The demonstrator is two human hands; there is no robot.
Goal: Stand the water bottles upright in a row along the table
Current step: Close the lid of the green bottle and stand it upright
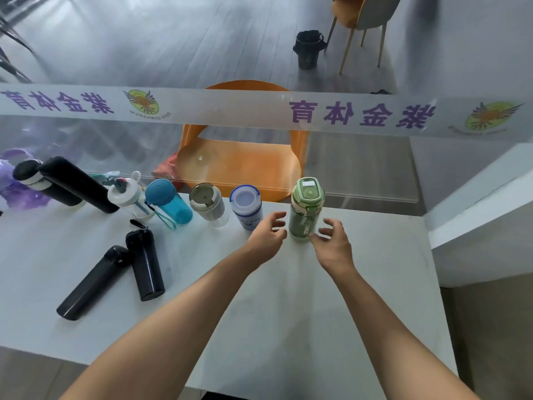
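Flanking the upright green bottle, both open hands; blue-lidded bottle beside.

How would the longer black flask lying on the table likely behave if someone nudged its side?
The longer black flask lies on its side and looks round, so it would probably roll. It lies against the shorter black flask, which may block a push that way. Its smooth, hard-looking shell suggests it is stiff, perhaps slippery.

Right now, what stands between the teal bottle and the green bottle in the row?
In the head view, two upright bottles: a grey-lidded clear bottle, then a blue-and-white bottle. Both hands flank the green bottle.
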